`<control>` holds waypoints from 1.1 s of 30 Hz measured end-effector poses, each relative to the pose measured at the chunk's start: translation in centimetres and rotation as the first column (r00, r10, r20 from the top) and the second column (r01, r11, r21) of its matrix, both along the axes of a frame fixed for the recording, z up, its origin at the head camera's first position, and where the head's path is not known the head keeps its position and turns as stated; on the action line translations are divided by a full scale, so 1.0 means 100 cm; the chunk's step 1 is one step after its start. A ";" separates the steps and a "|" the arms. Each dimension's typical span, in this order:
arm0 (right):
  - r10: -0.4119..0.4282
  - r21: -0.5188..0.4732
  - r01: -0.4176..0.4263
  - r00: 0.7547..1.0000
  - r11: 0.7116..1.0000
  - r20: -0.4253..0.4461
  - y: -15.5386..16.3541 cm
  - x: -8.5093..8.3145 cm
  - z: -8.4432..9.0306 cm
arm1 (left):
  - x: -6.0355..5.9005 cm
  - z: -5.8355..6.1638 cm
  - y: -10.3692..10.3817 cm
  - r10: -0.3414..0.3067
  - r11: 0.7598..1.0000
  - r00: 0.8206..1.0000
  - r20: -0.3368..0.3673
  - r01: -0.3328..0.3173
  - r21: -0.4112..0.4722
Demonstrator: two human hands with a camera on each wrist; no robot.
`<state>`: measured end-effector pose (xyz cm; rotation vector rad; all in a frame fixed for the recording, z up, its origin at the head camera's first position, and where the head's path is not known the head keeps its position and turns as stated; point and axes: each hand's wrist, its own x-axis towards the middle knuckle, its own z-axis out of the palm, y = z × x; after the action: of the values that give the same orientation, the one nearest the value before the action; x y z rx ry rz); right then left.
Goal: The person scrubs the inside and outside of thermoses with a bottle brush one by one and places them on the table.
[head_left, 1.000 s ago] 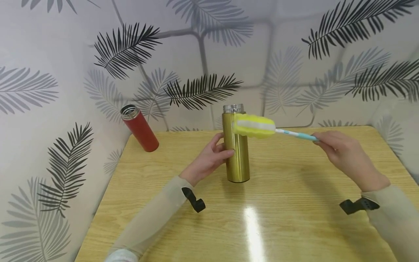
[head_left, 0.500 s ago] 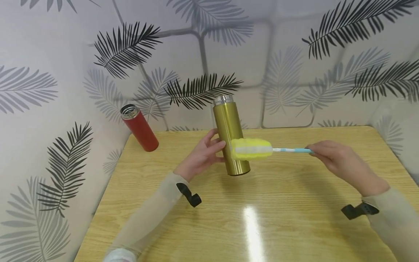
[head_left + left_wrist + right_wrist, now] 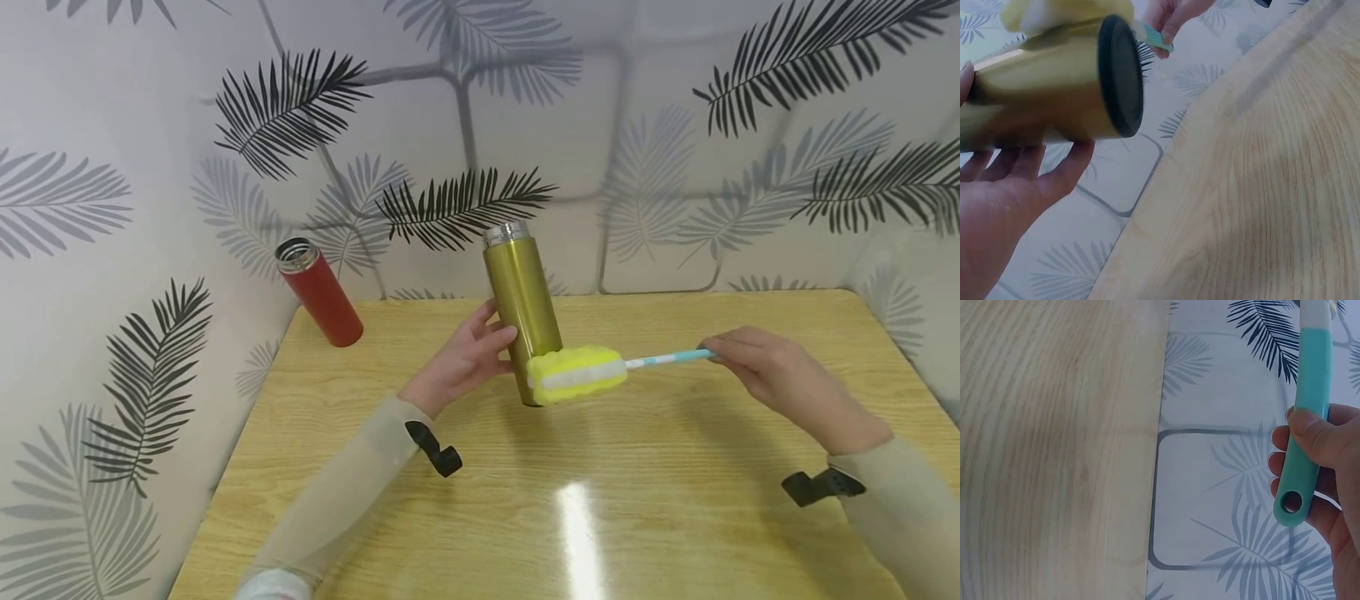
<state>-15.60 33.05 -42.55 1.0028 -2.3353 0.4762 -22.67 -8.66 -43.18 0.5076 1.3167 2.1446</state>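
Note:
My left hand (image 3: 465, 358) grips a gold thermos bottle (image 3: 525, 292) from its left side, tilted with its lidless steel mouth leaning left. In the left wrist view the dark base (image 3: 1124, 78) of the bottle hangs clear of the table. With thumb and fingers my right hand (image 3: 787, 379) holds the handle of a bottle brush; the teal handle (image 3: 1310, 394) with its hanging hole fills part of the right wrist view. The yellow sponge head (image 3: 577, 375) of the brush lies against the outside of the bottle, near its base, hiding part of the lower wall.
A red thermos bottle (image 3: 321, 292), its mouth uncovered, stands at the table's back left corner. The wooden table (image 3: 675, 517) ends at a wall (image 3: 675, 167) papered with leaf prints.
The gold bottle has been lifted and tilted to the left. The brush head has moved down along its outside, from near the top to near the base. The red bottle stays put.

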 end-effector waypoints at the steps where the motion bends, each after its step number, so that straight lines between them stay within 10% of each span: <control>1: -0.003 -0.006 0.002 1.000 1.000 -0.007 0.000 -0.001 0.001 | 0.000 0.000 0.000 -0.004 1.000 1.000 0.000 0.004 -0.013; 14: -0.101 -0.060 0.099 0.994 0.993 -0.034 0.003 -0.005 0.018 | 0.002 -0.006 0.001 -0.096 0.991 0.995 0.010 0.097 -0.090; 33: -0.094 -0.077 0.089 0.993 0.993 -0.068 -0.007 -0.009 0.017 | 0.005 -0.006 0.002 -0.042 0.978 0.997 -0.068 0.027 -0.205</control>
<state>-16.50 32.38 -40.85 0.8602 -2.2719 0.4785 -22.19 -8.45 -43.83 0.5236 1.5363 1.9515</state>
